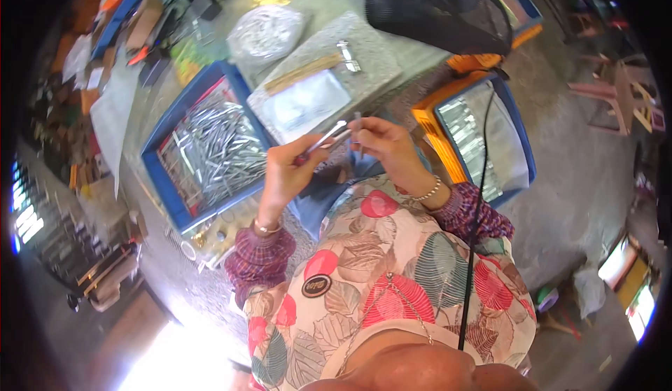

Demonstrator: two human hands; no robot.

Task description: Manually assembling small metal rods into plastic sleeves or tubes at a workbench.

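I see a cluttered grey workbench (392,55) with a blue tray of shiny metal pieces (210,149) at my left. My left hand (283,170) grips a slim metal tool with a red handle (323,141); my right hand (385,142) pinches a small silver metal piece (358,119) just beside its tip.

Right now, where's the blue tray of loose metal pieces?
In the head view, the blue tray sits on the person's left, just beyond the left hand, beside the grey board.
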